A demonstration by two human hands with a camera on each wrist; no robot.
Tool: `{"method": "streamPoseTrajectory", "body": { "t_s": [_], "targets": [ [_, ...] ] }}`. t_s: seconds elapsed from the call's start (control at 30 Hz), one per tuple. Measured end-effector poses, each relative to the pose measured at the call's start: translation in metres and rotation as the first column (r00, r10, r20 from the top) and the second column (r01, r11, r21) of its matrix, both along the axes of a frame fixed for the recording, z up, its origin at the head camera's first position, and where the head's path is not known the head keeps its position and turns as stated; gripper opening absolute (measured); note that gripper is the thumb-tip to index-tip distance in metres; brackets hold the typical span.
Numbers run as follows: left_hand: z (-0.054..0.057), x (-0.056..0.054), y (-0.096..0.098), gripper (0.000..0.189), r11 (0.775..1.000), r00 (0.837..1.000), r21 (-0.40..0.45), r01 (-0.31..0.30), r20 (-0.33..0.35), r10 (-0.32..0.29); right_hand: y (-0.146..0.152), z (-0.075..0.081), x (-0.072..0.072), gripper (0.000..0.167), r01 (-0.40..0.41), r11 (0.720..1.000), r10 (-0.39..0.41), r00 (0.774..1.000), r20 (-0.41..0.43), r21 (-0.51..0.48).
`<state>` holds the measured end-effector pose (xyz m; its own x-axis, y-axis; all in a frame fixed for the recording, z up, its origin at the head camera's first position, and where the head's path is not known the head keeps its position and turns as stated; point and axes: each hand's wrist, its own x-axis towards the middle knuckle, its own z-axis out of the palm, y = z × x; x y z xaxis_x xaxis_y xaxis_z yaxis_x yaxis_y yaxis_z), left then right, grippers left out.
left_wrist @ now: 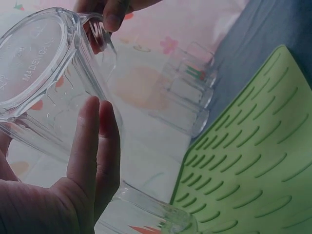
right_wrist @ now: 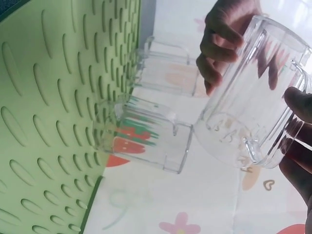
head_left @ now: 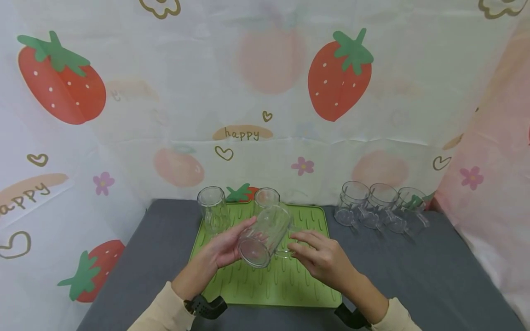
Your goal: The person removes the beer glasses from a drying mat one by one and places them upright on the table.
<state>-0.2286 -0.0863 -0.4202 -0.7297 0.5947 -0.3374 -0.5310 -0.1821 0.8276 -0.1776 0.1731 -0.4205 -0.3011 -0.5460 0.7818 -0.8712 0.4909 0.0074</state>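
A clear glass mug (head_left: 265, 236) is tilted above the green ridged mat (head_left: 298, 287), its base facing down toward me. My left hand (head_left: 225, 246) holds it by the side, fingers and thumb about the glass. At its handle, my right hand (head_left: 325, 257) pinches with thumb and fingers. Raised lettering shows on the mug's base (left_wrist: 31, 58) in the left wrist view. Behind it, two more glass mugs stand at the back of the mat, one at the left (head_left: 213, 211) and one near the middle (head_left: 267, 196), partly hidden by the held mug.
Three glass mugs (head_left: 378, 207) stand in a row on the grey tabletop (head_left: 393, 266), right of the mat. A white curtain (head_left: 198, 105) with strawberry prints hangs close behind the table. Another printed sheet (head_left: 488, 220) borders the right side.
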Motion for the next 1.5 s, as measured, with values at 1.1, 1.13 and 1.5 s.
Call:
{"method": "streamPoseTrajectory", "body": {
  "t_s": [1.1, 1.13, 1.5],
  "targets": [
    [0.005, 0.018, 0.001, 0.061, 0.972, 0.921, -0.095, -0.217, -0.351, 0.171, -0.002, 0.002, -0.003, 0.038, 0.020, 0.981, 0.002, 0.994, 0.113, -0.195],
    [0.005, 0.018, 0.001, 0.061, 0.971, 0.918, -0.092, -0.219, -0.358, 0.173, -0.002, 0.002, -0.004, 0.039, 0.029, 0.978, -0.005, 0.993, 0.118, -0.206],
    [0.003, 0.024, 0.001, 0.059, 0.960, 0.877, -0.111, -0.256, -0.444, 0.183, -0.002, 0.002, -0.005, 0.050, 0.060, 0.963, -0.012, 0.983, 0.182, -0.263]
  ]
}}
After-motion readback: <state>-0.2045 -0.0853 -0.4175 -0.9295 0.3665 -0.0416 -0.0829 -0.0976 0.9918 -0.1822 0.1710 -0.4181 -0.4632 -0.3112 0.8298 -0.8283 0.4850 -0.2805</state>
